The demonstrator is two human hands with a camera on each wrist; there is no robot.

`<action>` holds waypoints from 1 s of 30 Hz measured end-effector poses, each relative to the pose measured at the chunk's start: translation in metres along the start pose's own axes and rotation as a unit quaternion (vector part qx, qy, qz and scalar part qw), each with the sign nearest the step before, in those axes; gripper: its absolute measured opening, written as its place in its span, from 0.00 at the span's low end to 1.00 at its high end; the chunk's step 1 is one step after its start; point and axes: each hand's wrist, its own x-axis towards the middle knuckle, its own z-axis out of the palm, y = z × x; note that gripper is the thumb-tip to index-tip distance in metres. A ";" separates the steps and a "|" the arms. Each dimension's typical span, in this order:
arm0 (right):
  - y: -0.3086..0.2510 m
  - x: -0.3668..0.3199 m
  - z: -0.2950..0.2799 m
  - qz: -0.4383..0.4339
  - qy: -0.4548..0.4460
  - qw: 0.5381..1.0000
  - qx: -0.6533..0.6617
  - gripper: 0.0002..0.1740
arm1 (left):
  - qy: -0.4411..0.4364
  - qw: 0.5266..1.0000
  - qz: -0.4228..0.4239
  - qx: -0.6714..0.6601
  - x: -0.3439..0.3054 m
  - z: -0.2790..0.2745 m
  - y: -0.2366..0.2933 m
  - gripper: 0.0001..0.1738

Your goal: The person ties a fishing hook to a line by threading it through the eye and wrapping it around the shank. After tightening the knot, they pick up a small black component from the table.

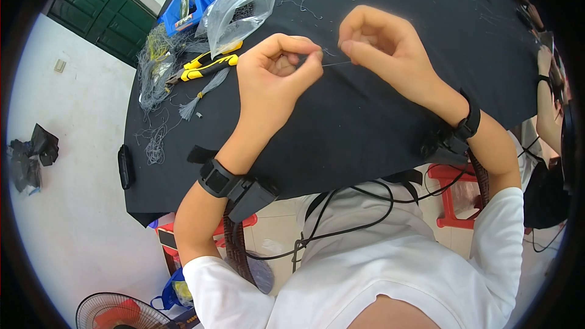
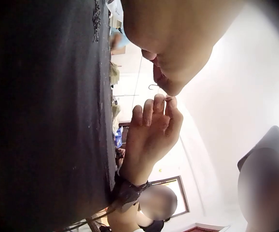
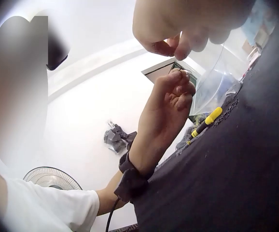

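A thin line (image 1: 336,63) stretches between the two hands above the black cloth. My left hand (image 1: 268,79) pinches it between thumb and forefinger, the other fingers curled. My right hand (image 1: 393,55), slightly higher in the head view, holds the other side of the line with thumb and forefinger close together. In the left wrist view a small dark hook-shaped piece (image 2: 153,87) shows beside the fingertips, under my left hand (image 2: 178,43) and above my right hand (image 2: 154,128). What holds the hook-shaped piece cannot be made out.
Yellow-black pliers (image 1: 210,68), a tied bundle of line (image 1: 201,99), tangled line (image 1: 156,146), a clear plastic bag (image 1: 244,15) and a blue bin (image 1: 192,3) lie at the left of the black-covered table (image 1: 341,146). Another person's arm (image 1: 546,103) is at the right edge.
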 end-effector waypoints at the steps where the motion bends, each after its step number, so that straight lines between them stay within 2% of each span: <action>1: 0.000 -0.001 0.000 0.010 -0.012 1.000 0.004 0.04 | 0.016 1.000 -0.004 -0.018 0.000 0.000 0.001 0.05; 4: 0.004 -0.003 0.003 0.079 -0.068 0.994 0.042 0.04 | 0.038 0.997 -0.020 -0.057 0.000 0.000 0.001 0.05; 8: -0.001 -0.004 0.013 0.185 -0.091 0.974 0.090 0.06 | 0.033 0.995 -0.049 -0.084 -0.001 0.000 0.003 0.05; 12: 0.001 -0.003 0.012 0.237 -0.106 0.960 0.100 0.10 | -0.017 0.990 -0.045 -0.133 -0.002 0.003 0.003 0.06; 15: 0.002 -0.002 0.013 0.215 -0.009 0.973 0.085 0.09 | -0.031 0.991 -0.047 -0.125 -0.003 0.004 0.002 0.06; 18: 0.004 0.000 0.004 0.154 0.054 0.978 0.131 0.11 | -0.046 0.992 -0.079 -0.085 -0.003 0.003 0.003 0.06; 19: 0.000 0.000 0.002 0.152 0.057 0.975 0.150 0.09 | -0.056 0.992 -0.098 -0.058 -0.002 0.000 0.003 0.06; 20: -0.001 -0.001 0.001 0.140 0.047 0.977 0.152 0.08 | -0.066 0.990 -0.118 -0.031 -0.002 -0.002 0.002 0.06; 25: 0.001 -0.003 0.009 0.103 -0.017 0.986 0.132 0.05 | -0.014 0.994 -0.107 -0.015 0.000 -0.005 -0.004 0.08; 28: -0.002 -0.005 0.011 0.153 -0.084 0.976 0.134 0.05 | 0.008 0.995 -0.099 -0.026 0.000 -0.005 -0.003 0.08; 30: 0.006 -0.005 0.013 0.185 -0.088 0.973 0.111 0.05 | 0.018 0.995 -0.092 -0.044 0.000 -0.004 -0.002 0.08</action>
